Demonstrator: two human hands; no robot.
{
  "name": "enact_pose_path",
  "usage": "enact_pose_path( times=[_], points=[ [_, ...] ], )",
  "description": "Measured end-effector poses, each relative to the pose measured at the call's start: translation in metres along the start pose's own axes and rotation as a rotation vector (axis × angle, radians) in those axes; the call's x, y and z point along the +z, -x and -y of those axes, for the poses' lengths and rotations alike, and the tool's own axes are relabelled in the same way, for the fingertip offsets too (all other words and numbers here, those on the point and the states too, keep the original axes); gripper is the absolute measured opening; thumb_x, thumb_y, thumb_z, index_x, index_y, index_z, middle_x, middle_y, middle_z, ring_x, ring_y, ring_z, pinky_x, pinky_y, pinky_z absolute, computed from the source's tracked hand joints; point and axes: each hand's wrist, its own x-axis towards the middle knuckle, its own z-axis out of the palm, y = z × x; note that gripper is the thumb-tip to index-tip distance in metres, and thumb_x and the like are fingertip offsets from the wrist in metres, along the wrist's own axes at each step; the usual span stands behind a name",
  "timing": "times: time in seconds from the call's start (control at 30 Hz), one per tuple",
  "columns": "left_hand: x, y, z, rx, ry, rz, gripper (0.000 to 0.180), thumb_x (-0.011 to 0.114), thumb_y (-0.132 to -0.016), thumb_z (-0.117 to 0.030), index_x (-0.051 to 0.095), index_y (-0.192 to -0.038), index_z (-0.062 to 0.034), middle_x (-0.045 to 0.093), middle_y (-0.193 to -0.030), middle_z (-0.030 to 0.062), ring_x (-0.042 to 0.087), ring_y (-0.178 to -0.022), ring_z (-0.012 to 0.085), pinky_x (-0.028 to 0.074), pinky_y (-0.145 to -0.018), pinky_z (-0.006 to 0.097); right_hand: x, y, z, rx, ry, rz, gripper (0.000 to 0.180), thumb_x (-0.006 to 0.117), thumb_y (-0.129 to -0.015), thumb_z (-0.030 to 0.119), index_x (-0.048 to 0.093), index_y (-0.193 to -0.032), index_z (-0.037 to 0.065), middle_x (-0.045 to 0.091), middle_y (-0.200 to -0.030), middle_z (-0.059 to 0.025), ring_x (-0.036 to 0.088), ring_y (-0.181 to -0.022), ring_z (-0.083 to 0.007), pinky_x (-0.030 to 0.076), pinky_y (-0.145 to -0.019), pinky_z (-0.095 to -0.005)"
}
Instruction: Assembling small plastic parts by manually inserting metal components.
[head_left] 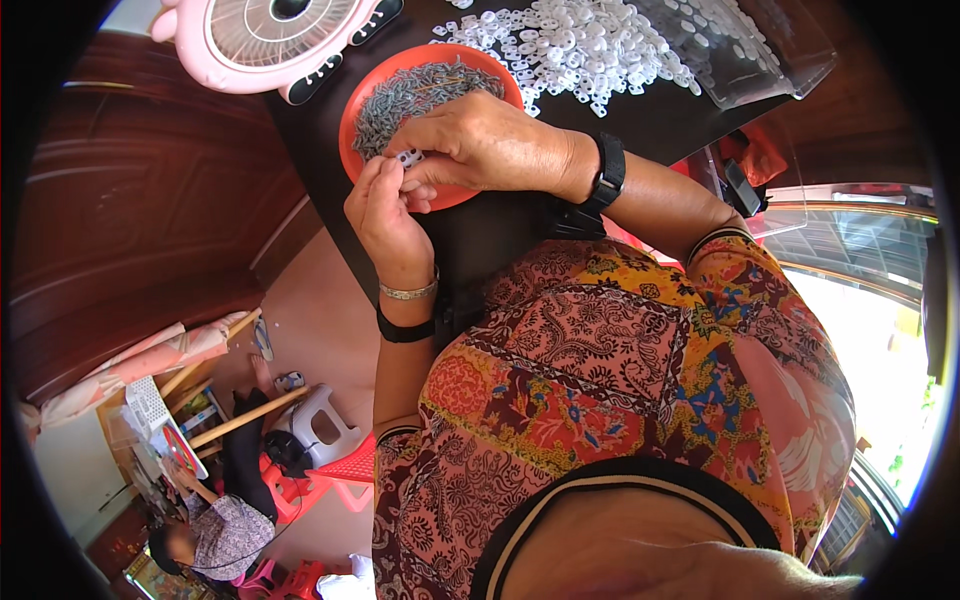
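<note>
We pinch small white clip between left hand and right hand over orange bowl; clear bag top right.

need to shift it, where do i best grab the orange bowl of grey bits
Grip the orange bowl by its bare left rim, coming from the left: that edge is exposed, while the left hand and right hand cover its near side over the grey pieces.
</note>
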Motion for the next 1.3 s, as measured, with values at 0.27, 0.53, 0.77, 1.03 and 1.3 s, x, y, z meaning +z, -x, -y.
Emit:
enact_pose_path(
  times=[0.27, 0.53, 0.77, 1.03, 1.3],
  points=[
    [0.002, 0.002, 0.000, 0.007, -0.026, -0.007, 0.025, 0.049, -0.089, -0.017, 0.055, -0.072, -0.0006, 0.054, -0.061, 0.0045, 0.050, -0.052, 0.0104, 0.037, -0.048, 0.022, -0.002, 0.002, 0.000, -0.024, 0.023, -0.005, 0.022, 0.070, -0.079, 0.019, 0.062, -0.094, 0.005, 0.063, -0.075, -0.0103, 0.064, -0.069, -0.0294, 0.051, -0.061, -0.0362],
    [0.007, 0.002, -0.001, 0.014, -0.081, 0.001, 0.026, 0.045, -0.092, -0.015, 0.059, -0.080, 0.0036, 0.054, -0.062, 0.0054, 0.047, -0.051, 0.0101, 0.036, -0.048, 0.022, -0.010, 0.003, 0.003, 0.005, 0.032, -0.011, 0.018, 0.070, -0.078, 0.017, 0.063, -0.088, 0.004, 0.063, -0.073, -0.0118, 0.063, -0.067, -0.0305, 0.050, -0.059, -0.0370],
    [-0.002, 0.001, -0.001, 0.098, -0.090, 0.088, 0.027, 0.042, -0.093, -0.016, 0.059, -0.083, 0.0024, 0.046, -0.061, 0.0030, 0.044, -0.055, 0.0109, 0.035, -0.051, 0.023, -0.116, -0.010, -0.043, 0.044, 0.559, -0.366, 0.013, 0.065, -0.077, 0.016, 0.069, -0.088, 0.009, 0.067, -0.079, -0.0093, 0.065, -0.067, -0.0265, 0.051, -0.059, -0.0327],
    [0.000, -0.003, -0.004, 0.081, -0.080, 0.136, 0.026, 0.041, -0.093, -0.015, 0.058, -0.083, 0.0012, 0.045, -0.063, 0.0030, 0.044, -0.057, 0.0117, 0.035, -0.052, 0.023, -0.182, 0.002, -0.008, 0.240, 0.932, -0.507, 0.025, 0.066, -0.075, 0.013, 0.066, -0.098, 0.003, 0.064, -0.099, -0.0159, 0.059, -0.095, -0.0330, 0.047, -0.083, -0.0397],
    [-0.002, -0.006, 0.002, -0.008, -0.120, 0.120, 0.024, 0.047, -0.090, -0.016, 0.061, -0.079, 0.0003, 0.050, -0.061, 0.0007, 0.046, -0.054, 0.0089, 0.035, -0.050, 0.022, -0.105, 0.034, -0.067, 0.348, 0.537, 0.132, 0.015, 0.062, -0.079, 0.021, 0.068, -0.084, 0.008, 0.063, -0.081, -0.0088, 0.061, -0.081, -0.0292, 0.048, -0.073, -0.0401]
  ],
)
